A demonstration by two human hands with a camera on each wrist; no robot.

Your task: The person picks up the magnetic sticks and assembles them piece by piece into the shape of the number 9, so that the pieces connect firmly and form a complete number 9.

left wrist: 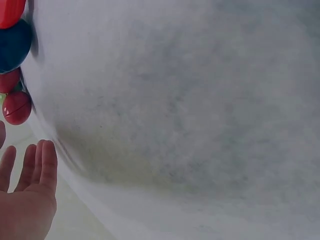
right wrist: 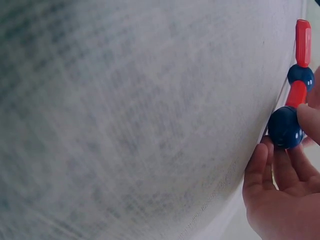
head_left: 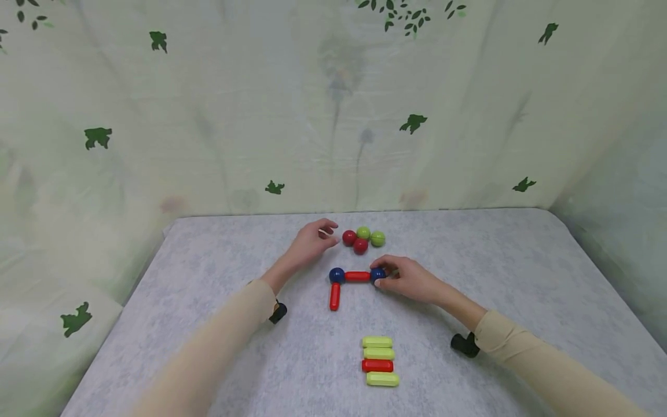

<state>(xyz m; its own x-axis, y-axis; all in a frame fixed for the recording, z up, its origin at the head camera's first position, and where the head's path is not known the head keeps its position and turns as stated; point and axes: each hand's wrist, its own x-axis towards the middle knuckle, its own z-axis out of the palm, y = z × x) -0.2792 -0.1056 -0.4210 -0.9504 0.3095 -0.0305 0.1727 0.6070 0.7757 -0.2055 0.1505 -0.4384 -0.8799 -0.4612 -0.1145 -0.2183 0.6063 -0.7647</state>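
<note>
My right hand point(head_left: 409, 279) pinches a blue ball point(head_left: 377, 275) between thumb and fingers. That ball sits at the right end of a red rod point(head_left: 357, 277), whose left end meets another blue ball point(head_left: 337, 275). From this second ball a further red rod point(head_left: 334, 296) points toward me, so the pieces form a corner on the table. In the right wrist view the gripped blue ball point(right wrist: 285, 127) shows between the fingers. My left hand point(head_left: 311, 240) hovers with loosely bent fingers, holding nothing, just left of a red ball point(head_left: 349, 237).
Beside that ball lie another red ball point(head_left: 361, 246) and two green balls, one the nearer green ball point(head_left: 377, 238). Closer to me, several rods lie stacked in a column: yellow-green rods point(head_left: 383, 379) and a red rod point(head_left: 377, 365). A pale cloth point(head_left: 292, 116) hangs behind the table.
</note>
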